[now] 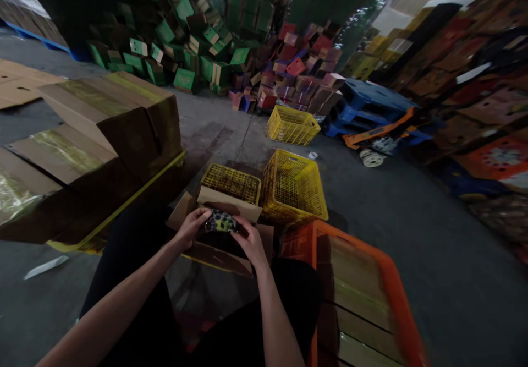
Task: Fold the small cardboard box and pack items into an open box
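Note:
Both my hands hold a small dark object with yellow-green spots point(221, 222) over an open cardboard box point(225, 204) in front of my knees. My left hand point(190, 226) grips its left side with curled fingers. My right hand point(248, 241) pinches its right side. What the object is cannot be made out in the dim light.
Yellow plastic crates point(293, 185) stand just beyond the box, with another yellow crate point(292, 125) farther off. An orange crate point(363, 295) with cardboard inside is at my right. Large taped cartons point(107, 130) sit on a yellow pallet at left. Piles of green and red boxes and a blue pallet jack point(371, 119) lie behind.

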